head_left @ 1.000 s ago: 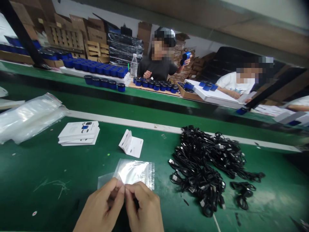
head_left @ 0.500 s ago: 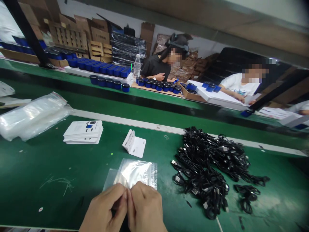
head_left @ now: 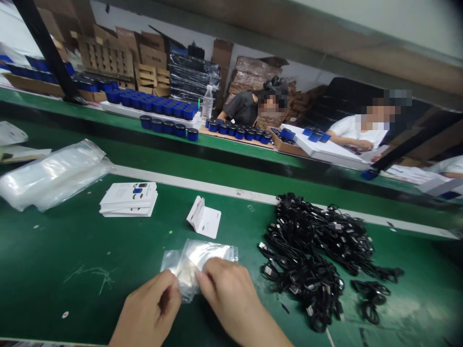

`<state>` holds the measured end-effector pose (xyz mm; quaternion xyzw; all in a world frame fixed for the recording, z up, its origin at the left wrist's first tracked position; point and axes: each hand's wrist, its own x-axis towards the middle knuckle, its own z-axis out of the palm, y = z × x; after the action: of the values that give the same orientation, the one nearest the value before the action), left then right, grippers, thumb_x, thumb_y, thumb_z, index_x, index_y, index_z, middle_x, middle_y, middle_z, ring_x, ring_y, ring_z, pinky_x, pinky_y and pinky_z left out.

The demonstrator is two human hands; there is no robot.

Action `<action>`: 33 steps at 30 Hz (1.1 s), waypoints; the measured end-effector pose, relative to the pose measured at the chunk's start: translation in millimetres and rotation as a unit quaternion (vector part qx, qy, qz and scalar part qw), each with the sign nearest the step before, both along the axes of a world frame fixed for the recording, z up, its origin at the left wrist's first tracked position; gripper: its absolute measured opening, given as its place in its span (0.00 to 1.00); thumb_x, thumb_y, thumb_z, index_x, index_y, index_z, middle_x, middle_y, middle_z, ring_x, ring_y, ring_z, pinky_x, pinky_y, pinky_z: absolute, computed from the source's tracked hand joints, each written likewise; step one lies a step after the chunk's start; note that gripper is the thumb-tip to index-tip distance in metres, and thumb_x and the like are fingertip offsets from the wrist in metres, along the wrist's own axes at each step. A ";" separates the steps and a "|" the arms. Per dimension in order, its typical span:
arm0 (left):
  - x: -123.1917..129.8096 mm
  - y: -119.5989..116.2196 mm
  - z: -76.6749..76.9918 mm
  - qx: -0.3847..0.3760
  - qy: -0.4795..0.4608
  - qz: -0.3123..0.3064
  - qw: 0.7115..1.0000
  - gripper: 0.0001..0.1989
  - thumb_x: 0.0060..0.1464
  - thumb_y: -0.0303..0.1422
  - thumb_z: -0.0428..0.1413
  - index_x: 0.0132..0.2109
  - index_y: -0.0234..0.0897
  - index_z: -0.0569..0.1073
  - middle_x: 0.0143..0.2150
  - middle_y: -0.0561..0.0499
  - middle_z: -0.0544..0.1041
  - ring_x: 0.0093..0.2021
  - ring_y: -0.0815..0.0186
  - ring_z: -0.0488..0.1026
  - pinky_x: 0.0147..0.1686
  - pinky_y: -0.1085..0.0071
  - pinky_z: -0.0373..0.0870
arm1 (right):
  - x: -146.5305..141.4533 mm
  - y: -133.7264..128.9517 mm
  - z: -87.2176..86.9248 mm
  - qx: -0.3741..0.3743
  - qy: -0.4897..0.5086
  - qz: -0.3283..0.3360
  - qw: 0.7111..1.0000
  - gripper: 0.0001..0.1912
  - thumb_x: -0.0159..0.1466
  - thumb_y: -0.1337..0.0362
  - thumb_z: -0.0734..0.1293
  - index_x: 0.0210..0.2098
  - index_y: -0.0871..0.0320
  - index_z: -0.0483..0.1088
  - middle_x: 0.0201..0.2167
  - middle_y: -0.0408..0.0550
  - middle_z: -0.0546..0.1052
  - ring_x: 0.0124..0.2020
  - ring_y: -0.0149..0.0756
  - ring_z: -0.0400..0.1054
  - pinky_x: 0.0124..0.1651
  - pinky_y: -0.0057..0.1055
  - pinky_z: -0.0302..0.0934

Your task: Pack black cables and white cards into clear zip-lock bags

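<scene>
Low in the middle of the head view, a clear plastic bag (head_left: 188, 286) is stretched between my two hands, over the green table. My left hand (head_left: 148, 306) is closed, pinching the bag's left edge between thumb and forefinger. The thumb and curled fingers of my right hand (head_left: 231, 291) close on its right side. Beneath and just beyond them lie more clear bags (head_left: 213, 250), partly covered by my right hand. A folded white leaflet (head_left: 206, 220) stands half open behind these bags. To the right is a large heap of black USB cables (head_left: 307, 255).
A stack of printed white leaflets (head_left: 128, 200) and a big plastic bag (head_left: 54, 176) lie to the left. Across the raised shelf stand rows of blue jar-like containers (head_left: 155, 103) and a water bottle (head_left: 207, 103). Two people sit beyond it. A loose cable bundle (head_left: 372, 299) lies right.
My hands, pressed together before, have moved apart, with the clear bag now showing between them. My right hand has shifted up and right. The person in black has bent lower.
</scene>
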<state>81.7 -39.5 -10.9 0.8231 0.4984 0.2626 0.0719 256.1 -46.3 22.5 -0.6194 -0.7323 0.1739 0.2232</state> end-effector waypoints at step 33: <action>6.1 24.2 14.7 -0.170 -0.201 0.202 0.943 0.14 0.56 0.43 0.43 0.27 0.44 0.60 0.16 0.60 0.65 0.18 0.67 0.68 0.18 0.75 0.62 | -55.5 -34.7 -25.0 0.089 0.342 -0.161 0.921 0.21 0.55 0.67 0.67 0.49 0.54 0.63 0.43 0.51 0.74 0.40 0.41 0.70 0.42 0.34 0.65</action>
<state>87.9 -15.3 3.8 0.6110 0.6666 0.3425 0.2549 200.5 -81.1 -2.6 -0.6092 -0.5139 0.2710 0.5398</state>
